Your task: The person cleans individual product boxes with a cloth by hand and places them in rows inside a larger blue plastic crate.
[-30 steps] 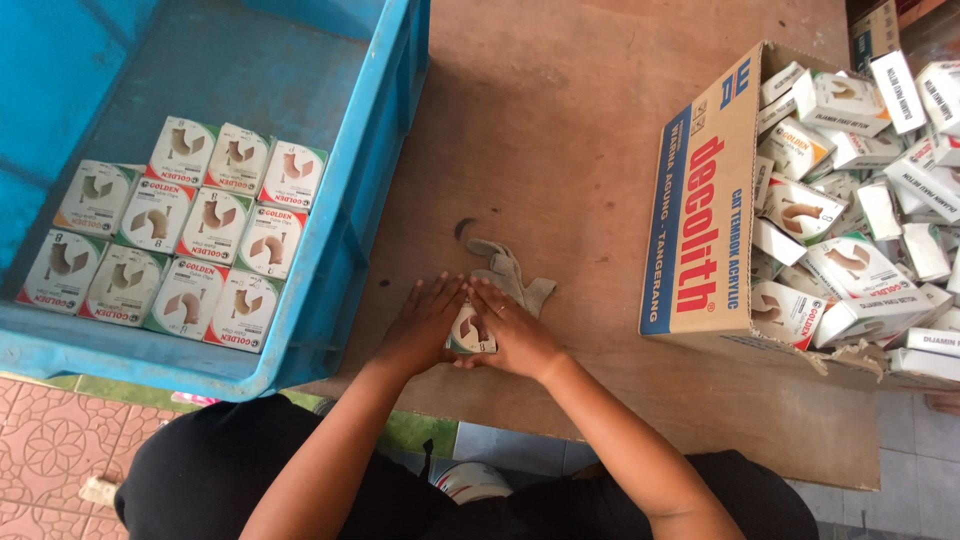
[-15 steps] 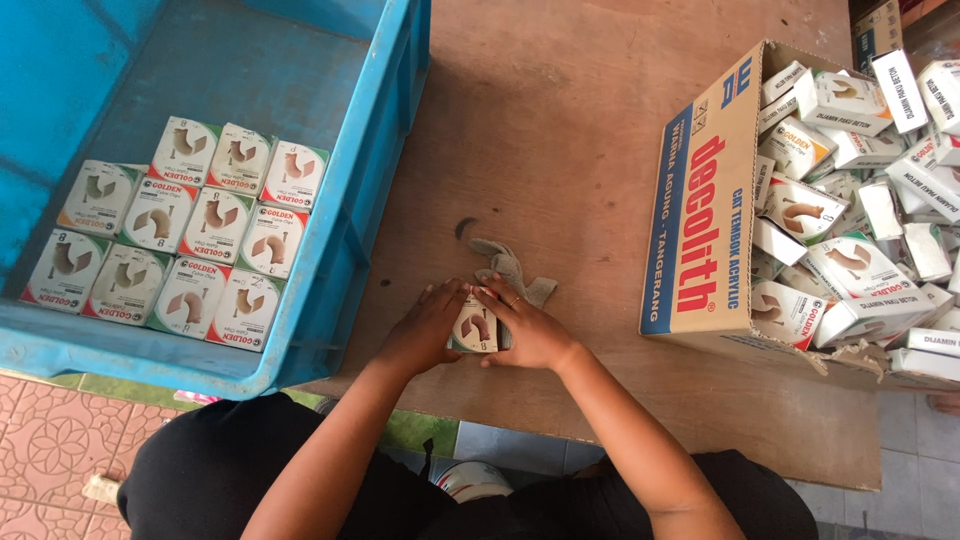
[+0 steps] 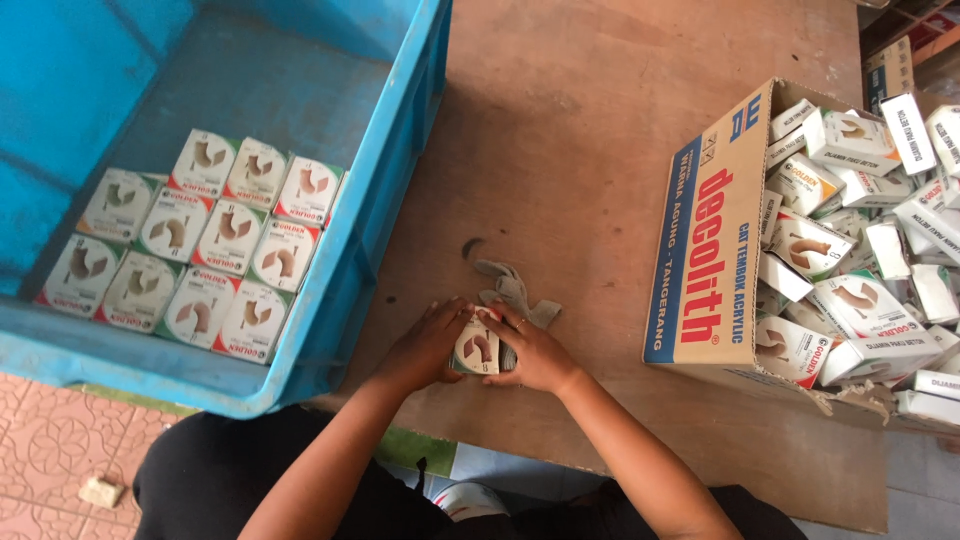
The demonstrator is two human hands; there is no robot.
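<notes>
As both wrists meet at the table edge:
Left hand (image 3: 425, 347): fingers curled, gripping the small box (image 3: 477, 349).
Right hand (image 3: 532, 352): clasping the same box.

left hand (image 3: 425, 345) + right hand (image 3: 535, 350): both clasp small white box (image 3: 478, 348) | wooden table (image 3: 600, 200) | blue crate (image 3: 395, 190) left

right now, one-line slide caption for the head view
Both hands hold a small white carton between a blue crate and a cardboard box.
</notes>
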